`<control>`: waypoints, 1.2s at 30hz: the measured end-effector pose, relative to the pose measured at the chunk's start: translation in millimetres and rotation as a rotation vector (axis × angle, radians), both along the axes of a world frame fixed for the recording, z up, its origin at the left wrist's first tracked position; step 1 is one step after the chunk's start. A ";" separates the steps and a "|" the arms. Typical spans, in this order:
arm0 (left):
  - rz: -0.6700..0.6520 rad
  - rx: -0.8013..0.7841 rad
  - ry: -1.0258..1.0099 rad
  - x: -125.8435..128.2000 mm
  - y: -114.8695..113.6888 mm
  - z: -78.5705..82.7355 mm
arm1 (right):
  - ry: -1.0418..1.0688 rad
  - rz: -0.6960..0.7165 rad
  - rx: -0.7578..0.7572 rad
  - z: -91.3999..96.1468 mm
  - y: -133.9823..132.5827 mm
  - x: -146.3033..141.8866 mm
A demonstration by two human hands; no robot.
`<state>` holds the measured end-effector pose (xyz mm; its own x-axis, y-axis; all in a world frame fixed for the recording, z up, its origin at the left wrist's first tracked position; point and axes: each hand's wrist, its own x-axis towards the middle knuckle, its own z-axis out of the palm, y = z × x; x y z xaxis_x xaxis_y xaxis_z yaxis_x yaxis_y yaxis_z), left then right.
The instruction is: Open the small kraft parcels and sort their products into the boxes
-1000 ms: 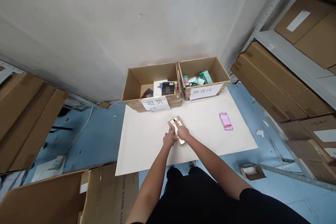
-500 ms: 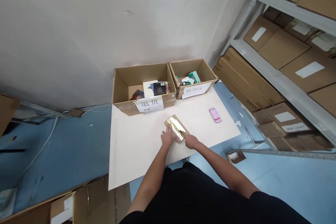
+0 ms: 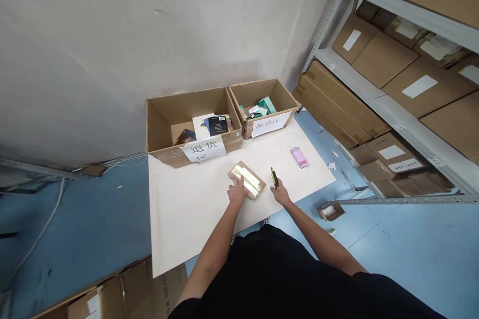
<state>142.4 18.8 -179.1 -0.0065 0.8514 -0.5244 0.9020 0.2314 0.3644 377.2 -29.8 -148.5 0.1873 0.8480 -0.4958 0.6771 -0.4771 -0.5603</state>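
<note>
A small flat cardboard box [image 3: 258, 183] with shiny clear tape along its top lies on the white tabletop [image 3: 187, 209]. At its near left edge my left hand [image 3: 237, 192] holds it, fingers over the taped top. My right hand [image 3: 280, 194] is closed around a black and yellow utility knife [image 3: 274, 178]. The knife is raised to the right of the box, apart from it, with its tip pointing away from me. Whether the tape is cut through cannot be made out.
Two open cartons stand at the table's back: the larger left carton [image 3: 164, 157] holds flat boxes and booklets, the right carton [image 3: 247, 132] small green-white boxes. A blurred pink item [image 3: 299, 157] lies to the right. Shelving [image 3: 374, 89] with cartons stands beyond the table's right side.
My right hand has lifted the knife off the box and moved right, clear of it. My left hand stays on the box. The view has shifted slightly.
</note>
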 end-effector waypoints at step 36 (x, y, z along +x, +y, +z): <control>-0.232 0.027 0.291 28.4 -15.7 -0.5 | 0.580 0.132 -0.169 -44.7 59.9 32.9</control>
<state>170.8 3.1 -179.5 0.0422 0.8613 -0.5064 0.9961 0.0028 0.0878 410.1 30.1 -193.2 -0.2546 0.7467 -0.6145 0.3439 -0.5240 -0.7792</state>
